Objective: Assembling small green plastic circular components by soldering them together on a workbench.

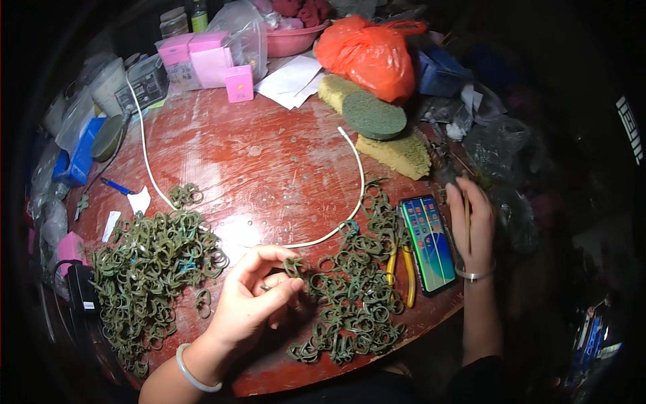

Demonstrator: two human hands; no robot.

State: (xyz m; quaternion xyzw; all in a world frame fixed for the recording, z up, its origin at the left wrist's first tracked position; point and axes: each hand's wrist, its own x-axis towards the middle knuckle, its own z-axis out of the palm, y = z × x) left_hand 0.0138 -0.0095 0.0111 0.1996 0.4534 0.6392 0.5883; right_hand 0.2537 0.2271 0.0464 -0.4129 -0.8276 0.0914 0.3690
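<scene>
1. Green ring point(293, 268): pinched between your left hand's point(243, 303) nearly closed fingers, above the counter point(256, 161).
2. Your right hand's point(479, 219) fingers curl around a thin stick point(468, 225), beside the phone point(428, 242).
3. Rings fill 2 heaps, the left heap point(155, 269) and right heap point(363, 313); you seem partway, finished side unclear.

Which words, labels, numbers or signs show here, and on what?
Pink packets: dark handwriting, not copied out here.
Small pink card: marks too small to read.
Phone: icon captions too small to read.
Black device: white label, unreadable.
Right edge: white lettering on something dark, not copied out.
</scene>
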